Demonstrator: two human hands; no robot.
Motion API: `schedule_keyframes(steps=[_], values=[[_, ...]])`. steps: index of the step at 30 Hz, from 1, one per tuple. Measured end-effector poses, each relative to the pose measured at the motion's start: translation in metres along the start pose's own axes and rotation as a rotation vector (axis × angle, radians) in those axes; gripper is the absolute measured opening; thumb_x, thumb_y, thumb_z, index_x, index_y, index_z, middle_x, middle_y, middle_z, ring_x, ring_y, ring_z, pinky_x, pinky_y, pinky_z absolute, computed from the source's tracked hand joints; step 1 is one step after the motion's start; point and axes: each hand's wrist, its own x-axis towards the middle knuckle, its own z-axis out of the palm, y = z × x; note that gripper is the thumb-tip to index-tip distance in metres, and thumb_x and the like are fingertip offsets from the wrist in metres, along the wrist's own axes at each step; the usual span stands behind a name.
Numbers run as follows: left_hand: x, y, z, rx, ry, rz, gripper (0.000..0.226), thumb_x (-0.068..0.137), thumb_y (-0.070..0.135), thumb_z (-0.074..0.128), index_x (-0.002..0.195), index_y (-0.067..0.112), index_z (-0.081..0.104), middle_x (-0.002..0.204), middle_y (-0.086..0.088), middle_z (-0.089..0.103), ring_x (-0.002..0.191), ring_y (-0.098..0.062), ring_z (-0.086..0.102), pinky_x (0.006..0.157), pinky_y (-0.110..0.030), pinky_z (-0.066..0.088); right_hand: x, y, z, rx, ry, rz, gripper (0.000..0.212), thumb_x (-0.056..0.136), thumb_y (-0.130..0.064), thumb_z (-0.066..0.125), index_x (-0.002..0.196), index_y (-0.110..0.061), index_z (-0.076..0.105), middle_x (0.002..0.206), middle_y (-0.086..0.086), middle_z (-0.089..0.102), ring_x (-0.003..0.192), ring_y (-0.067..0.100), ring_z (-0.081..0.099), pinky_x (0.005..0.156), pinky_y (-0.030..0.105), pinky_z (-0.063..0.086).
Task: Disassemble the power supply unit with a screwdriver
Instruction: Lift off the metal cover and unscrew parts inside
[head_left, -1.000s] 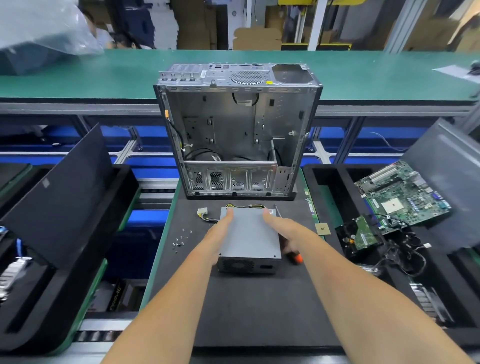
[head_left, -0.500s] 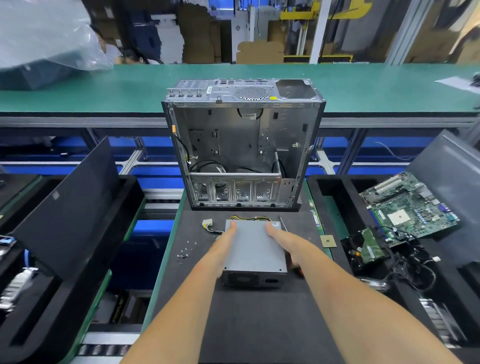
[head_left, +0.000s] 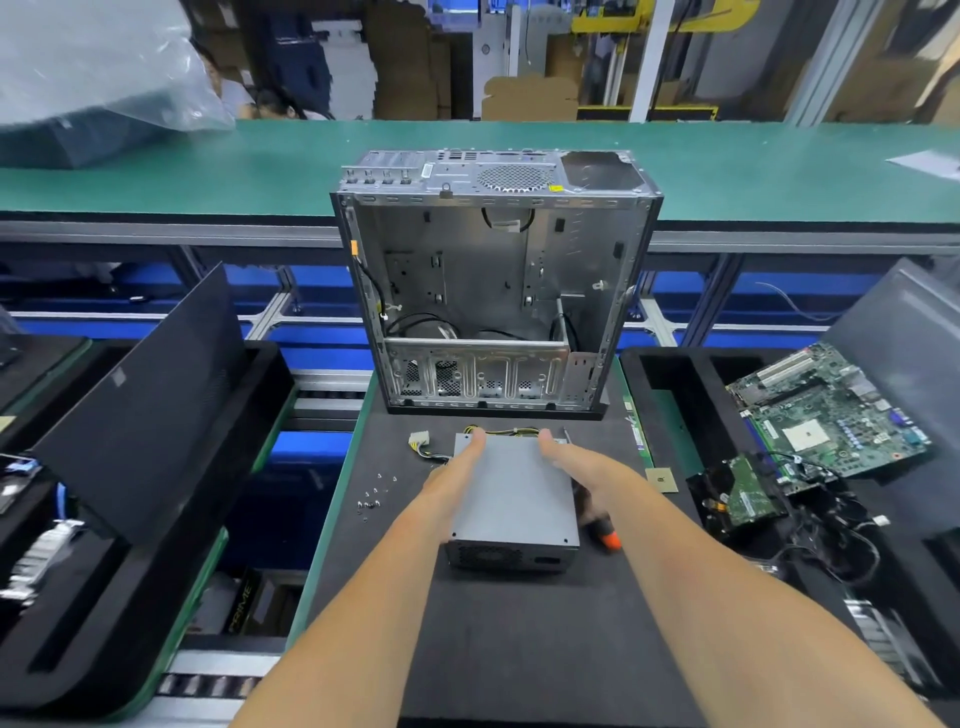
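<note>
Grey sheet-metal power supply unit (head_left: 514, 499), a closed rectangular box, lying flat on the black foam mat of the counter (head_left: 519, 649), between the two hands. The left hand (head_left: 452, 483) lies along the box's left side, fingers (head_left: 475, 441) straight and together, reaching to its far left corner. The right hand (head_left: 587, 473) lies along the right side, its straight fingers extended over the top face toward the far right corner; whether the thumbs curl round the side walls cannot be told. Both bare forearms run forward from the lower edge of the view and converge on the box.

The top face of the unit is plain and unmarked; the near face shows a dark vent grille and a socket opening. A bundle of yellow and black wires (head_left: 498, 431) leaves the far edge just beyond the fingertips, ending in a white plastic connector (head_left: 417, 442) left of the left fingers.

Just right of the box, partly under the right wrist, lies a screwdriver with a black and orange handle (head_left: 605, 538). Several small loose screws (head_left: 374, 496) are scattered on the mat left of the left hand. Beyond the fingertips stands an open, emptied silver computer case (head_left: 493, 291). Right of the right hand, a small square tan chip (head_left: 661, 479) rests on the mat, and farther right a green motherboard (head_left: 831, 410) sits in a black tray.
</note>
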Motion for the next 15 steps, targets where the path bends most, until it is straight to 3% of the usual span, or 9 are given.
schedule_keyframes(steps=[2,4,7,10,15], values=[[-0.002,0.000,0.001,-0.005,-0.004,-0.006,0.109,0.050,0.089,0.058,0.137,0.024,0.047,0.136,-0.002,0.052,0.118,-0.025,0.056,0.103,-0.044,0.044,-0.003,-0.001,0.001,-0.025,0.011,0.015,0.074,0.089,-0.072,0.043,0.139,-0.017,0.045,0.124,0.004,0.054,0.109,0.028,0.055,0.097,0.046,0.042],[-0.002,0.000,0.000,-0.011,-0.004,-0.007,0.103,0.055,0.089,0.055,0.136,0.026,0.047,0.136,-0.001,0.052,0.118,-0.024,0.056,0.102,-0.044,0.044,-0.003,-0.002,0.001,-0.020,0.005,0.014,0.079,0.088,-0.075,0.041,0.142,-0.018,0.043,0.135,0.003,0.053,0.117,0.027,0.054,0.103,0.046,0.040],[-0.003,-0.002,0.002,-0.014,0.022,0.000,0.094,0.067,0.086,0.049,0.138,0.025,0.045,0.132,0.005,0.052,0.114,-0.017,0.055,0.098,-0.036,0.045,0.001,0.001,0.003,0.045,0.003,0.015,0.078,0.087,-0.076,0.041,0.138,-0.016,0.048,0.120,0.005,0.063,0.109,0.025,0.062,0.098,0.043,0.047],[-0.001,-0.003,0.003,0.013,0.044,-0.006,0.091,0.071,0.087,0.040,0.138,0.025,0.045,0.131,0.004,0.053,0.113,-0.017,0.056,0.099,-0.036,0.045,0.005,0.007,0.006,0.099,0.006,0.003,0.076,0.088,-0.069,0.051,0.138,-0.012,0.049,0.131,0.010,0.061,0.119,0.029,0.059,0.108,0.046,0.043],[-0.001,0.000,0.001,0.005,0.044,-0.042,0.093,0.069,0.088,0.041,0.136,0.024,0.046,0.128,0.000,0.055,0.108,-0.018,0.061,0.093,-0.036,0.050,0.004,0.008,0.007,0.160,0.009,-0.029,0.063,0.089,-0.057,0.061,0.129,-0.009,0.054,0.120,0.012,0.067,0.103,0.029,0.067,0.097,0.043,0.052]])
